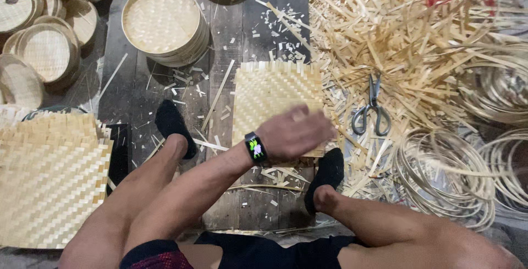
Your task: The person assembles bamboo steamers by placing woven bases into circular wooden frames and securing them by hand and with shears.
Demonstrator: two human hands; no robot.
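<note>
Woven bamboo, pale yellow: a square mat [275,96] lies flat on the dark plank floor [242,32] between two black-socked feet, its edges squared to the planks, no long axis. The left hand [294,132], blurred, reaches across from lower left, forearm slanting up to the right, back of hand upward, a watch [255,148] on the wrist. It hovers over the mat's near edge; whether its grip holds anything cannot be told. Scissors [372,109] lie just right, tips pointing away.
</note>
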